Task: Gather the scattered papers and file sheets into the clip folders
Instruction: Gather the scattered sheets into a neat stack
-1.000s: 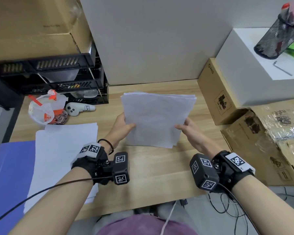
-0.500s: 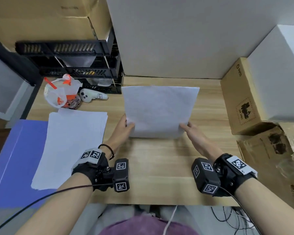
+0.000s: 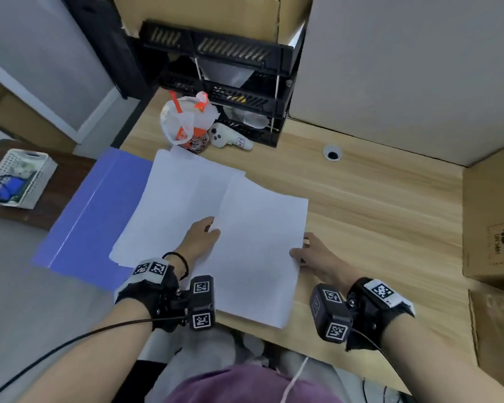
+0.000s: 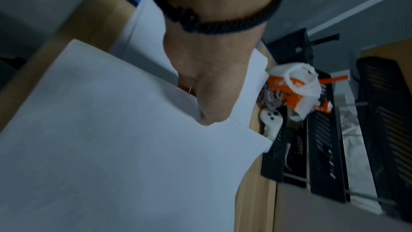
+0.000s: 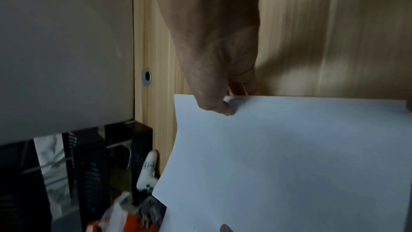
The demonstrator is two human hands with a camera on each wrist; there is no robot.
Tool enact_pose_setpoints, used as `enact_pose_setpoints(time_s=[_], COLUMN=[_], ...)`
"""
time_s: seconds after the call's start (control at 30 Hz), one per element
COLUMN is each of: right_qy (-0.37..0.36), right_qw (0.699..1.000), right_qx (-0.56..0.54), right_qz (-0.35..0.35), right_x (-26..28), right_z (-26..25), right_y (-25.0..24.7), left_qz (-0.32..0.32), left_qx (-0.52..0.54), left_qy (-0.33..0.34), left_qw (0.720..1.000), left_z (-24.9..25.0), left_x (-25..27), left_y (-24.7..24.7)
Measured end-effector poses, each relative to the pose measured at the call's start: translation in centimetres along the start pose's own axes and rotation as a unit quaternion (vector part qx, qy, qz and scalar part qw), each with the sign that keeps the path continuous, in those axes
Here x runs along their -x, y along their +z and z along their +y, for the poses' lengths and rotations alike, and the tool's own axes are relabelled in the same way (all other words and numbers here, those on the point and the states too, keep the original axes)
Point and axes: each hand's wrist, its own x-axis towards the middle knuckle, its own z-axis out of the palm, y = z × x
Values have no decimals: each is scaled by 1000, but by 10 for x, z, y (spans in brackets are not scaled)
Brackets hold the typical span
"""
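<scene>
A stack of white sheets (image 3: 256,248) hangs low over the wooden desk (image 3: 376,228), and both hands pinch it. My left hand (image 3: 211,228) holds its left edge, thumb on top (image 4: 207,112). My right hand (image 3: 298,248) holds the right edge, thumb on top (image 5: 216,105) and the fingers underneath. The stack's left part overlaps a second pile of white paper (image 3: 175,205). That pile lies on a blue folder (image 3: 90,216) at the desk's left end. The stack fills the lower part of both wrist views (image 4: 111,147) (image 5: 289,165).
A drink cup in a plastic bag (image 3: 186,123) and a white controller (image 3: 230,139) sit before a black tray rack (image 3: 230,68). Cardboard boxes (image 3: 492,222) line the right side. A cable hole (image 3: 331,154) is behind. A white basket (image 3: 15,181) stands at the far left.
Both hands have carried the stack left and nearer to me, so that it now overlaps the pile on the blue folder. The head view has turned left.
</scene>
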Motion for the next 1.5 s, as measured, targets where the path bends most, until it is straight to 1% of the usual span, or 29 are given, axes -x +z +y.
enact_pose_setpoints(time_s=[0.07, 0.17, 0.23, 0.33, 0.43, 0.57, 0.63, 0.73, 0.83, 0.93, 1.07, 1.13, 1.2, 1.3, 1.4, 1.47, 1.5], right_qy=[-14, -38, -33, 12, 45, 59, 69, 78, 75, 78, 89, 90, 91, 95, 101, 104, 104], right_qw=[999, 996, 995, 993, 990, 994, 993, 994, 995, 994, 994, 992, 991, 990, 987, 986, 986], right_qx=[6, -8, -12, -24, -58, 27, 37, 5, -14, -28, -49, -76, -88, -104, -121, -128, -133], right_qz=[-35, -81, -97, -113, -117, -91, -86, -77, -71, -72, -49, -41, -34, -25, -16, -7, -1], right_x=[-9, -27, -38, -47, -52, -51, -55, -62, -63, -62, -60, -59, -58, -55, -51, -48, -47], right_z=[-16, -42, -53, -54, -45, -35, -30, -29, -37, -41, -39, -37, -34, -27, -21, -18, -16], right_y=[22, 56, 71, 81, 81, 82, 83, 88, 92, 90, 76, 72, 70, 67, 62, 59, 58], left_qz=[43, 112, 140, 166, 158, 144, 146, 146, 154, 133, 90, 83, 88, 86, 115, 128, 121], left_qx=[10, -11, -1, -9, -14, -36, -37, -47, -88, -99, -88, -72, -78, -143, -245, -271, -275], left_qy=[-7, 2, 1, -7, -36, -87, -90, -78, -72, -71, -69, -51, -28, -21, -23, -15, -11], left_qw=[999, 994, 990, 986, 987, 985, 985, 985, 981, 984, 990, 993, 993, 986, 962, 954, 954], left_z=[-9, -5, -1, -7, -21, -38, -40, -36, -32, -29, -20, -13, -3, 5, 14, 22, 25], left_x=[1, 2, -3, -12, -23, -35, -42, -50, -55, -58, -66, -73, -80, -96, -112, -120, -123], left_y=[-27, -71, -95, -118, -129, -133, -134, -132, -123, -112, -107, -109, -112, -113, -111, -106, -103])
